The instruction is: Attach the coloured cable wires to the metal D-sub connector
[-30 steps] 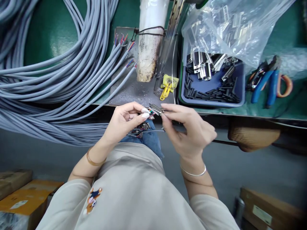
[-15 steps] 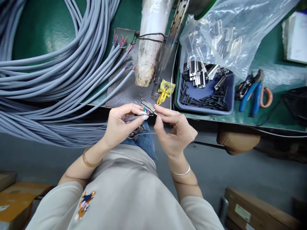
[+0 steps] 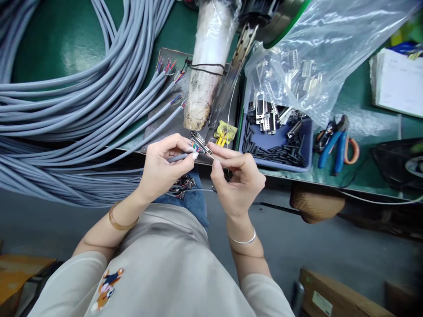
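My left hand point(image 3: 167, 163) is closed on the end of a grey cable point(image 3: 177, 157), its coloured wires fanned out at the fingertips. Those wires meet a silver metal connector point(image 3: 201, 141), which slants between my two hands. Thumb and fingers of my right hand point(image 3: 238, 176) pinch a thin pointed piece point(image 3: 210, 156) at the connector's lower right end; whether it is a tool or a wire is too small to tell. Just beyond the connector lies a yellow clip-like piece point(image 3: 222, 138) on yellow material.
Coiled grey cables point(image 3: 99, 97) fill the left. A wrapped white cylinder point(image 3: 211, 57) and a metal rod point(image 3: 228, 83) stand behind my hands. Right of them are a blue tray point(image 3: 309, 149) of connectors and black tubes, a plastic bag point(image 3: 330, 57), blue-handled pliers point(image 3: 339, 152) and papers point(image 3: 399, 83).
The view has shifted, with the tray and pliers now further left and lower. The connector has tilted more steeply between my hands. Both hands keep their grips.
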### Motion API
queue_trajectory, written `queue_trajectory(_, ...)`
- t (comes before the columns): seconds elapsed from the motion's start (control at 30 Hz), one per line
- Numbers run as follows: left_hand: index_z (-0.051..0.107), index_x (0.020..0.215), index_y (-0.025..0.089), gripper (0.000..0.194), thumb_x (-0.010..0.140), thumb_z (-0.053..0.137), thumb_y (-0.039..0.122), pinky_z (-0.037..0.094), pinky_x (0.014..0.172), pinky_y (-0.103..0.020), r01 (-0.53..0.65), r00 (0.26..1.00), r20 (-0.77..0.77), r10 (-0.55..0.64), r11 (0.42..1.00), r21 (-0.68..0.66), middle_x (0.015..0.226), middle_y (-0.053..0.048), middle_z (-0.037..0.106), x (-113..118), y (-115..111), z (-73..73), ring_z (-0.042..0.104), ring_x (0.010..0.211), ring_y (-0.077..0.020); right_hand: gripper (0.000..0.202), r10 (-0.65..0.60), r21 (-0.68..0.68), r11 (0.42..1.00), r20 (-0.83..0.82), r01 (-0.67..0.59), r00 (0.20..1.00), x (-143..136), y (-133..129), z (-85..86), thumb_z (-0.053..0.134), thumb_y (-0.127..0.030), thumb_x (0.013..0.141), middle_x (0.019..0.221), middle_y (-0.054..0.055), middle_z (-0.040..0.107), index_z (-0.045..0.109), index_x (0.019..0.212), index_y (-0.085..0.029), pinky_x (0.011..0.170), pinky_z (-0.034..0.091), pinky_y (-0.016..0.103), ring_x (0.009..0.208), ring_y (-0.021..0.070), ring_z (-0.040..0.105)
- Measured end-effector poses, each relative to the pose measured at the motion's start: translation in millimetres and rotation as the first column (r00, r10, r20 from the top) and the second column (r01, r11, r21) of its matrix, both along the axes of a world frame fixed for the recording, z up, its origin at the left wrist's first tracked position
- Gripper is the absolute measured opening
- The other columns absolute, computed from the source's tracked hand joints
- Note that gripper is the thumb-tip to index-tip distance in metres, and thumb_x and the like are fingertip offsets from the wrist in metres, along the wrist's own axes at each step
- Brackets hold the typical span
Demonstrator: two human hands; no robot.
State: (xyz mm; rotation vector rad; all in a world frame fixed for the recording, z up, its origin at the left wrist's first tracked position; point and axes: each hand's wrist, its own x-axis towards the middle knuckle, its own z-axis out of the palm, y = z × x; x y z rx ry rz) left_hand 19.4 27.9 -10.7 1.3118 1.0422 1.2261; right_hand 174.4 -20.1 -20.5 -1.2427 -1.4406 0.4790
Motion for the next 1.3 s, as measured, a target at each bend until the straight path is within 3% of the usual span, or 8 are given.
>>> queue_trajectory(0.57,0.066,0.070,0.017,0.012,0.070,0.078,0.013,0.050,0.060,-0.018,-0.022,0.999,0.037,0.024,0.998,-0.056,0.073,0.000,0.066,0.1,7.5,10.6,0.063,0.070,-0.0098,0.016,-0.019,0.125,0.992,0.180,-0.004,0.984,2.7,15.2,14.9,0.071,-0.008,0.087,0.109,0.003,0.081,0.068,0.091,-0.023,0.084,0.068,0.034,0.094,0.0185,0.080)
queue_trajectory(0.83,0.065,0.069,0.016,0.012,0.069,0.077,0.015,0.051,0.059,-0.018,0.015,0.999,0.038,-0.011,0.992,-0.124,0.075,-0.001,0.068,-1.9,7.3,8.0,0.062,0.067,-0.0091,0.016,-0.012,0.102,0.995,0.178,-0.006,0.984,3.8,15.1,8.1,0.071,-0.008,0.087,0.104,0.002,0.081,0.066,0.089,-0.023,0.085,0.067,0.032,0.095,0.0168,0.079)
queue_trajectory(1.1,0.066,0.070,0.017,0.011,0.070,0.076,0.013,0.048,0.056,-0.018,-0.023,1.000,0.015,0.024,0.998,-0.052,0.072,0.000,0.066,-0.5,7.6,14.2,0.059,0.065,-0.0086,0.019,-0.061,0.198,0.980,0.276,0.005,0.959,2.2,21.8,17.5,0.075,-0.006,0.085,0.102,0.001,0.082,0.071,0.092,-0.023,0.083,0.065,0.030,0.091,0.0167,0.079)
queue_trajectory(1.3,0.065,0.069,0.017,0.013,0.070,0.078,0.014,0.050,0.059,-0.018,-0.001,1.000,0.031,0.004,0.997,-0.078,0.070,0.001,0.064,-2.2,9.5,12.2,0.060,0.065,-0.0088,0.015,-0.082,0.230,0.973,0.327,0.005,0.942,1.7,20.0,18.7,0.074,-0.009,0.086,0.105,0.003,0.082,0.069,0.090,-0.023,0.079,0.067,0.030,0.089,0.0171,0.079)
